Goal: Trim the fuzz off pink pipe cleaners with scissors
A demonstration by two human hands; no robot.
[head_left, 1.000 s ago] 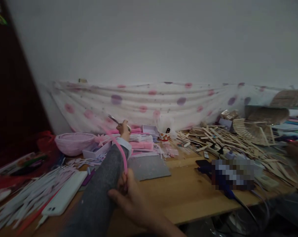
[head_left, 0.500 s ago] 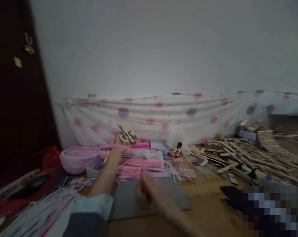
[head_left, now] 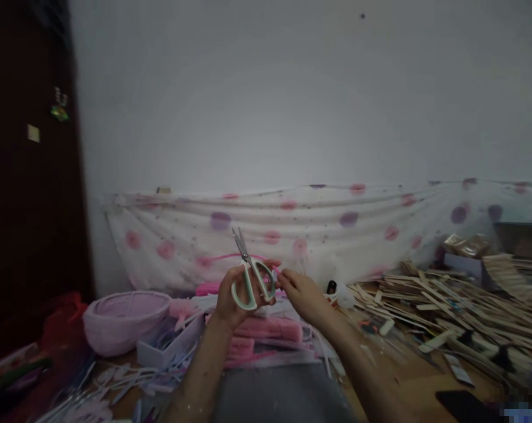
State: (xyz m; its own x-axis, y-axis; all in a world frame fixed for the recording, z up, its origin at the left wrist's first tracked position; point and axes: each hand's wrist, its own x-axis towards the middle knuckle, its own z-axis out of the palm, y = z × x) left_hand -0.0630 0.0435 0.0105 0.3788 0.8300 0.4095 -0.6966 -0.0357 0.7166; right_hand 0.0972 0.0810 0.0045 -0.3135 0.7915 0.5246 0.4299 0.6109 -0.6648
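Observation:
Scissors (head_left: 247, 258) with white and green handles rest in my left hand (head_left: 229, 298), blades pointing up and slightly apart. The fingers of that hand curl behind the handles. A thin pink fuzzy strip (head_left: 231, 256), like a pipe cleaner, runs behind the blades towards my right hand (head_left: 305, 295). My right hand pinches the strip's end close to the right handle loop. Both hands are raised above bundles of pink fuzzy strips (head_left: 270, 329), which lie behind a dark grey mat (head_left: 279, 393).
At left stand a pink bowl-shaped basket (head_left: 125, 320) and a white box (head_left: 164, 355) of strips, near red material (head_left: 66, 329). Wooden sticks (head_left: 424, 299) pile up at right. A black-capped item (head_left: 332, 286) stands behind my right hand. A dark flat object (head_left: 464, 405) lies front right.
My left hand with the scissors has come nearer and turned, showing the handles larger. My right hand has risen from above the mat to beside the scissors. The view has tilted up slightly.

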